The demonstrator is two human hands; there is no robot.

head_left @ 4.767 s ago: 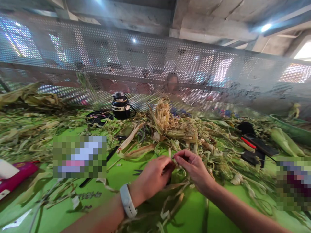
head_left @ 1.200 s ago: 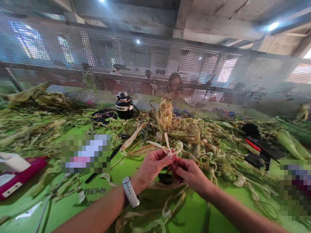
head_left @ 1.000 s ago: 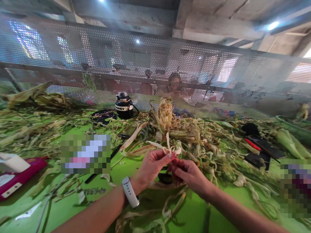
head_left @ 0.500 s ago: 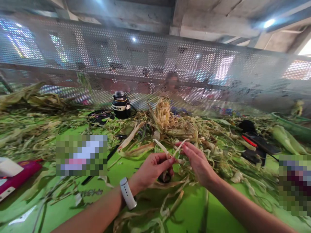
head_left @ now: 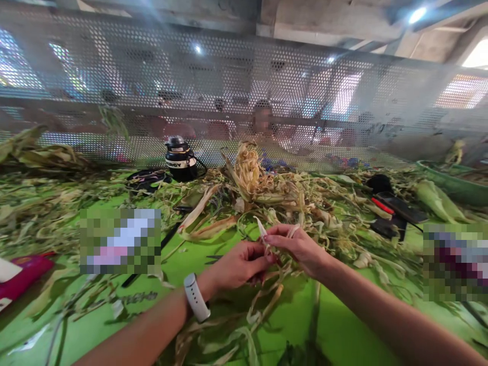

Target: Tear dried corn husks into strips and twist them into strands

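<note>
Pale husk strips [head_left: 261,229] stick up between my two hands, near the middle of the green table [head_left: 213,264]. My left hand [head_left: 247,262], with a white band on its wrist, is closed in a pinch on the strips. Fingers of my right hand [head_left: 295,246] are bent and pressed round the same strips, touching close beside the left fingertips; one strip end loops over them. The exact grip point is partly hidden by the fingers. Just behind lies a heap of dry husks [head_left: 249,175].
Behind the heap stands a perforated metal screen [head_left: 224,76], with a person beyond it. A black jar [head_left: 180,160] is at the back left, a magenta power strip [head_left: 28,274] at far left. Dark tools with a red part [head_left: 382,206] and a green basket [head_left: 457,185] are right.
My right hand has moved left and closed in against my left hand at the strips. The view has shifted slightly, so the scene sits a little further left and higher.
</note>
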